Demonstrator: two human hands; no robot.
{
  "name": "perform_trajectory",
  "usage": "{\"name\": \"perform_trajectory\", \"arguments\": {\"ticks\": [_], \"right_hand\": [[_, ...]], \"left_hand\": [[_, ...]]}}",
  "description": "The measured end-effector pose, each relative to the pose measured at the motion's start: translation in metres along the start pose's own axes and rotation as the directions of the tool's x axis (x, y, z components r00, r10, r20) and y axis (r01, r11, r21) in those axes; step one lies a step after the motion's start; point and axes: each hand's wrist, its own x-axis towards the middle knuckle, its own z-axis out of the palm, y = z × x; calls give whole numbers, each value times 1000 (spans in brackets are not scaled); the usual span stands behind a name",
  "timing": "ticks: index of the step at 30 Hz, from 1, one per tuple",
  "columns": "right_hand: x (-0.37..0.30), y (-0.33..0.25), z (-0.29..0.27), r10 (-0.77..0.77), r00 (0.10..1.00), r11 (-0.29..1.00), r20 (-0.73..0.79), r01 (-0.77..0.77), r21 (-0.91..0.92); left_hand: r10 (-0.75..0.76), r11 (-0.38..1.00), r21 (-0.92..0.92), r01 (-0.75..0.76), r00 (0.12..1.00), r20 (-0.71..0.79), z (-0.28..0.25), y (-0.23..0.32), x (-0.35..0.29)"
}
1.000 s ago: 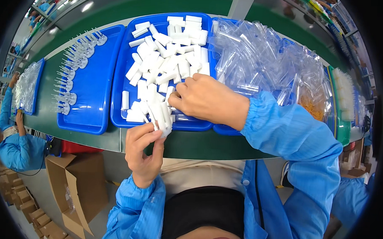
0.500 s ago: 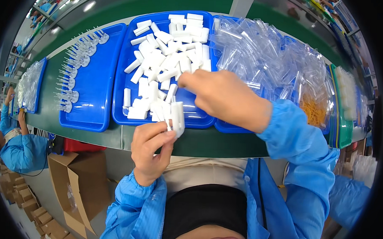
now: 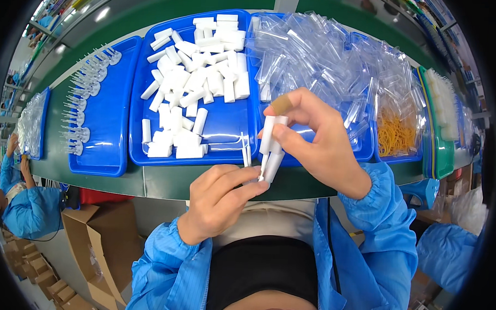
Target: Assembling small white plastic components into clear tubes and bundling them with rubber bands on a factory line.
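Note:
My left hand (image 3: 219, 200) is closed, fingertips pinching the base of a small pronged plastic piece (image 3: 246, 149). Two of its thin white prongs stand bare, and a white foam-like block (image 3: 275, 162) sits on it beside them. Between the thumb and forefinger of my right hand (image 3: 322, 144) is another white block (image 3: 267, 135), upright, its lower end at a prong just above my left fingertips. A tan cover wraps the right forefinger. Behind my hands, a blue tray (image 3: 227, 113) holds many loose white blocks.
A blue tray (image 3: 109, 134) at left carries a row of clear pronged pieces (image 3: 77, 116). Clear plastic sleeves (image 3: 311, 59) heap up at right, near a bag of yellow rubber bands (image 3: 396, 135). An open cardboard box (image 3: 105, 243) stands below the bench; another person (image 3: 30, 202) works far left.
My right hand has come from the block tray to my left hand, now with a white block in its fingers. My left hand and the pronged piece have shifted right in view.

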Motion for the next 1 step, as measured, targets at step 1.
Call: {"name": "perform_trajectory", "arguments": {"ticks": [1], "right_hand": [[-1,1,-1,26,1000,999,-5,-25,23]], "left_hand": [[5,1000,9,-5,1000,12,1,-1,0]]}}
